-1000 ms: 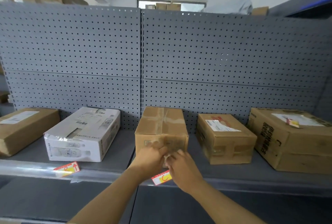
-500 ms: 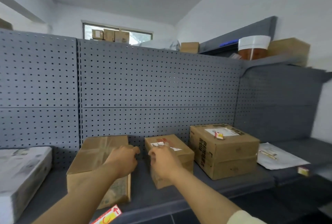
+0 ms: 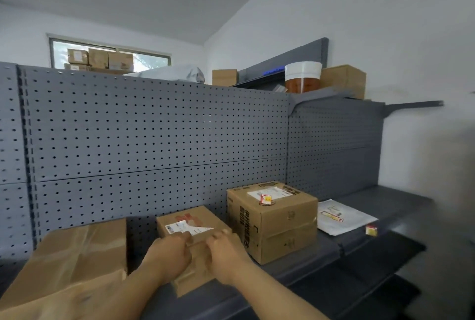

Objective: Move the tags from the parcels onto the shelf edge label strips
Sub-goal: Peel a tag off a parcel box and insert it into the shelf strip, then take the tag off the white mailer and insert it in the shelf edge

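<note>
Left hand (image 3: pixel 169 255) fingers (image 3: pixel 183 236) were curled in tight, knuckles up, tips pressed at the near top edge of the small middle parcel (image 3: pixel 190 224), just below its white shipping label (image 3: pixel 185 227). Right hand (image 3: pixel 226 255) fingers (image 3: pixel 219 235) were curled the same way, tips on the same top edge, a bit to the right of the label. Both hands sat close together w/ a narrow gap between them, both touching the parcel. Couldn't tell whether either hand pinched a tag; nothing was visible between the fingertips, and the hands were blurred.

Middle parcel stood on the grey shelf (image 3: pixel 359 258), against the pegboard back (image 3: pixel 154 127), a red mark on its top behind the label. Just left of it lay a bigger taped brown parcel (image 3: pixel 77 255), forearm crossing in front of its lower corner. Just right stood a taller carton (image 3: pixel 275 222), w/ a small red-and-yellow tag (image 3: pixel 265 199) on its top beside a white label. Further right a flat white mailer (image 3: pixel 341 217) lay on the shelf, a red-and-yellow strip on it, and another small red-and-yellow tag (image 3: pixel 371 230) stood on the shelf just beside the mailer's near corner.

Shelf edge strip wasn't in view in front of the hands.
</note>
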Motion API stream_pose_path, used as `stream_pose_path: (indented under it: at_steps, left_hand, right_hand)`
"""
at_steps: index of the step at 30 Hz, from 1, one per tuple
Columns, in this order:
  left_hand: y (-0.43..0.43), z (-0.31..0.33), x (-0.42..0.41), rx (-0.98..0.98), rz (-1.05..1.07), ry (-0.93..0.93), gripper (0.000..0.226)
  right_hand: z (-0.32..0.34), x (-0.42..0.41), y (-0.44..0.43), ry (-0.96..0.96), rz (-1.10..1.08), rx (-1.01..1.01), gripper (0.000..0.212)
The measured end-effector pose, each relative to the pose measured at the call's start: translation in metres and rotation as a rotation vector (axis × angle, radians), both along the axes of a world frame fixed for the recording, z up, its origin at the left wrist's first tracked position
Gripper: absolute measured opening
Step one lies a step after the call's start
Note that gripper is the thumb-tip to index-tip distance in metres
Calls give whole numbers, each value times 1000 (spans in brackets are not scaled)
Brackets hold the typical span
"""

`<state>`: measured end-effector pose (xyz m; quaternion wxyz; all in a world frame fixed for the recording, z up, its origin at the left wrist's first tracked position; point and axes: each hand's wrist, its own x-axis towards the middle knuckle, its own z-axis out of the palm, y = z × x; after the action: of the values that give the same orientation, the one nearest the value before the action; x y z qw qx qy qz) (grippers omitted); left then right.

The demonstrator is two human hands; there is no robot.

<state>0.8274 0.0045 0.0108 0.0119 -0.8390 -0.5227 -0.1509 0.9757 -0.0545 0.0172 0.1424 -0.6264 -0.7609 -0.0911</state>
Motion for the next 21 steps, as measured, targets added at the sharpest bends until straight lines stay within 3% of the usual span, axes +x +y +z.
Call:
stream_pose_path:
  at_steps: [4, 7, 21]
  left_hand:
    - [4, 6, 36, -13, -46, -41, 34]
    - [4, 10, 76, -18, -75, -22, 17]
    - [-9, -10, 281, -33, -230, -33, 13]
  right_hand:
    - [-4, 39, -1, -14, -50, 14, 32]
    - [-6, 80, -6, 2, -75, 27, 32]
    - [-20, 270, -20, -10, -147, -39, 30]
